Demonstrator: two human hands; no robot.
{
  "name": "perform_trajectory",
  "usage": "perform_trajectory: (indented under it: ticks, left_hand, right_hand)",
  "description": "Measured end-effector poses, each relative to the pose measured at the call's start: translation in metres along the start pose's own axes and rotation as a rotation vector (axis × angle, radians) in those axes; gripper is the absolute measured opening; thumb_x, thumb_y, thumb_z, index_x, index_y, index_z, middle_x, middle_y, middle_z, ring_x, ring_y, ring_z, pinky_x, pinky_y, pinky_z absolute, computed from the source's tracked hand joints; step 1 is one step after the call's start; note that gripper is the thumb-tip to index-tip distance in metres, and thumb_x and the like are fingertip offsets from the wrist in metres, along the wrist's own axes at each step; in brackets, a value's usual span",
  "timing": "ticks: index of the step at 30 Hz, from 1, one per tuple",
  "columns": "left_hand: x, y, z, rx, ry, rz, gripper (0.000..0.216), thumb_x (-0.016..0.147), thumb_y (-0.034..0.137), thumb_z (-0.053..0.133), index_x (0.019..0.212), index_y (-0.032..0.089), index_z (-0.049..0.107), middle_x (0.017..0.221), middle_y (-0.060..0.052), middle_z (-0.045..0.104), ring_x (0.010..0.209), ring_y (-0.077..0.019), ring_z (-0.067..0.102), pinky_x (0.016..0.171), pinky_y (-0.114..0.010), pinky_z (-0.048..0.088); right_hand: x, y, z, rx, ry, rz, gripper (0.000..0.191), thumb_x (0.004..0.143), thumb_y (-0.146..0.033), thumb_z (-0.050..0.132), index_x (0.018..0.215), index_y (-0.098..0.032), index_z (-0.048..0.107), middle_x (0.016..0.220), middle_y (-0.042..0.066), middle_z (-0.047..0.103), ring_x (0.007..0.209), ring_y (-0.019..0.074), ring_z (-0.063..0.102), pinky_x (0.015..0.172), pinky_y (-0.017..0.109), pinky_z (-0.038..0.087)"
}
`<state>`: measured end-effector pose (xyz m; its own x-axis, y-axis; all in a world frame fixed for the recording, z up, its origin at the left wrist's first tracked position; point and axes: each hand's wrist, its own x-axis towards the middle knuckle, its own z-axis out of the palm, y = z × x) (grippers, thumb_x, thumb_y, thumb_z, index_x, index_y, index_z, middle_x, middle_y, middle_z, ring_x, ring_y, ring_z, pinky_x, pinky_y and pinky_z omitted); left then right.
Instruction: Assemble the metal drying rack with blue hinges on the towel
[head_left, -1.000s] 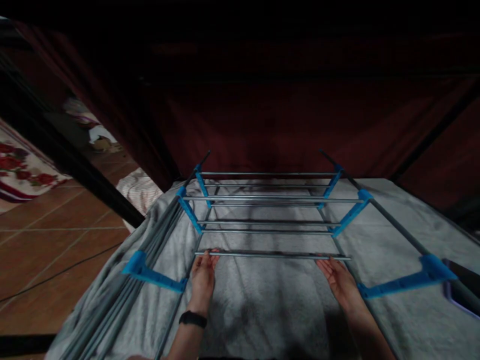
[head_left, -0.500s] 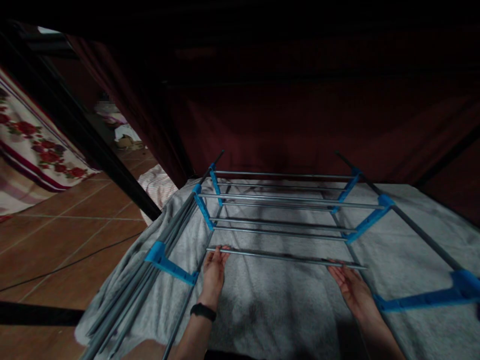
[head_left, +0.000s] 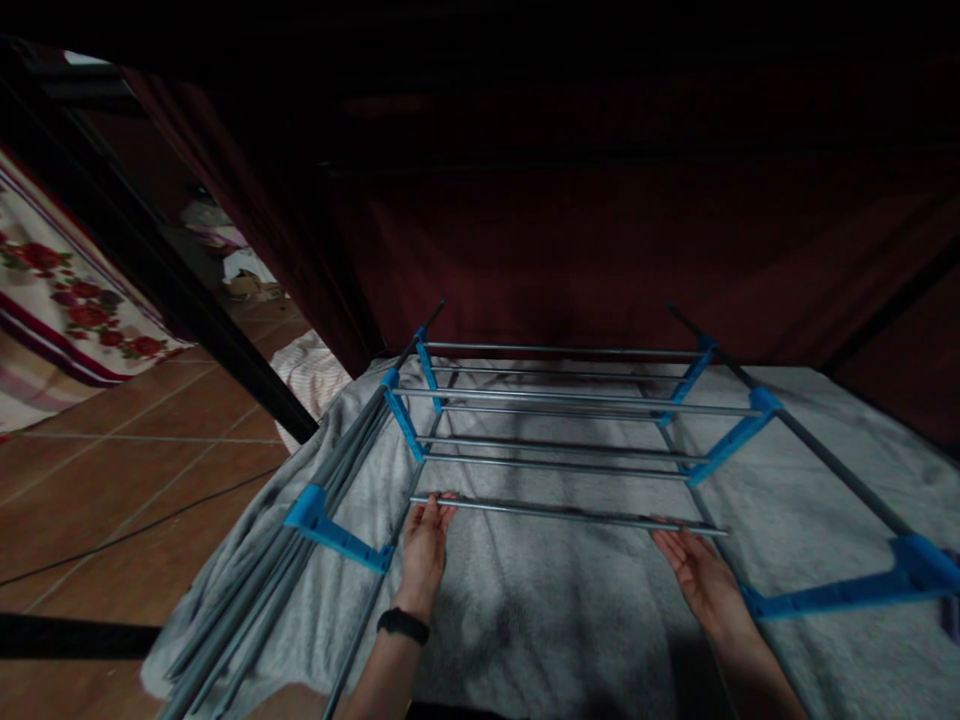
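A metal rack frame of grey rods and blue plastic brackets (head_left: 724, 443) lies on a grey blanket (head_left: 555, 610). The nearest grey rod (head_left: 570, 514) runs crosswise in front of me. My left hand (head_left: 424, 550) rests under its left end, fingers stretched out and touching the rod. My right hand (head_left: 699, 575) lies palm up below the rod's right end, fingers extended and touching it. A black band sits on my left wrist. Neither hand is wrapped round the rod.
A bundle of loose grey rods (head_left: 255, 620) with a blue bracket (head_left: 330, 530) lies along the blanket's left edge. Brown tiled floor (head_left: 112, 490) and a floral cloth (head_left: 67, 310) are at left. Dark red fabric (head_left: 600, 240) hangs behind.
The view has shifted slightly between frames. Both hands stay at the ends of the nearest rod with little visible movement.
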<state>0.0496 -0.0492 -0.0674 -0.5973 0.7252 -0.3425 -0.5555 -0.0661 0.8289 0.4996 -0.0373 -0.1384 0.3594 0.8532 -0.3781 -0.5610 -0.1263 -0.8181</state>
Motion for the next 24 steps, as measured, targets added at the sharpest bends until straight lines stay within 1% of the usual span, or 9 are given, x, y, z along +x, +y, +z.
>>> perform_trajectory:
  ticks: [3, 6, 10, 13, 17, 20, 24]
  left_hand:
    - [0.000, 0.000, 0.000, -0.020, 0.003, -0.002, 0.014, 0.096, 0.020, 0.068, 0.083, 0.024, 0.071, 0.092, -0.008, 0.077, 0.093, -0.0221, 0.077, 0.107, -0.042, 0.062]
    - [-0.002, 0.001, 0.001, -0.042, 0.012, -0.011, 0.015, 0.097, 0.019, 0.068, 0.083, 0.023, 0.069, 0.090, -0.006, 0.076, 0.092, -0.0202, 0.077, 0.103, -0.037, 0.063]
    - [-0.004, 0.005, 0.002, -0.051, 0.025, -0.036, 0.018, 0.096, 0.016, 0.069, 0.080, 0.024, 0.066, 0.088, -0.005, 0.075, 0.089, -0.0193, 0.077, 0.098, -0.035, 0.064]
    - [-0.006, 0.008, 0.004, -0.049, 0.046, -0.050, 0.020, 0.096, 0.014, 0.068, 0.079, 0.025, 0.064, 0.085, -0.003, 0.073, 0.085, -0.0186, 0.076, 0.094, -0.033, 0.064]
    - [-0.007, 0.011, 0.006, -0.067, 0.062, -0.062, 0.024, 0.097, 0.014, 0.067, 0.077, 0.025, 0.063, 0.079, -0.001, 0.071, 0.076, -0.0164, 0.073, 0.089, -0.031, 0.065]
    - [-0.006, 0.012, 0.006, -0.076, 0.064, -0.071, 0.025, 0.098, 0.014, 0.068, 0.075, 0.025, 0.062, 0.077, 0.000, 0.070, 0.073, -0.0153, 0.071, 0.088, -0.030, 0.065]
    - [-0.005, 0.013, 0.006, -0.065, 0.071, -0.070, 0.027, 0.098, 0.014, 0.067, 0.074, 0.025, 0.062, 0.076, 0.000, 0.070, 0.074, -0.0157, 0.072, 0.092, -0.032, 0.065]
  right_hand:
    - [0.000, 0.000, 0.002, 0.003, 0.018, 0.001, 0.027, 0.066, -0.041, 0.097, 0.082, -0.030, 0.078, 0.099, 0.007, 0.083, 0.101, 0.0311, 0.082, 0.107, 0.049, 0.067]
    - [0.000, 0.000, 0.001, 0.031, 0.020, 0.003, 0.031, 0.065, -0.042, 0.099, 0.081, -0.028, 0.077, 0.095, 0.006, 0.081, 0.101, 0.0307, 0.082, 0.114, 0.052, 0.063]
    - [0.004, 0.000, -0.002, 0.037, 0.002, 0.014, 0.030, 0.068, -0.041, 0.098, 0.082, -0.026, 0.076, 0.091, 0.006, 0.080, 0.097, 0.0294, 0.081, 0.118, 0.055, 0.059]
    - [0.007, -0.001, -0.002, 0.041, 0.022, 0.037, 0.027, 0.072, -0.040, 0.096, 0.082, -0.026, 0.075, 0.091, 0.006, 0.080, 0.093, 0.0275, 0.082, 0.112, 0.051, 0.063]
    - [0.009, -0.004, 0.000, 0.033, 0.048, 0.076, 0.027, 0.074, -0.039, 0.093, 0.084, -0.025, 0.073, 0.090, 0.007, 0.081, 0.089, 0.0260, 0.083, 0.098, 0.043, 0.070]
    - [0.009, -0.007, 0.004, 0.046, 0.045, 0.068, 0.027, 0.072, -0.035, 0.094, 0.085, -0.025, 0.072, 0.087, 0.006, 0.081, 0.086, 0.0256, 0.084, 0.089, 0.039, 0.072]
    - [0.005, -0.016, 0.012, 0.068, 0.006, 0.030, 0.029, 0.071, -0.033, 0.095, 0.092, -0.024, 0.077, 0.090, 0.006, 0.084, 0.086, 0.0247, 0.084, 0.083, 0.035, 0.073]
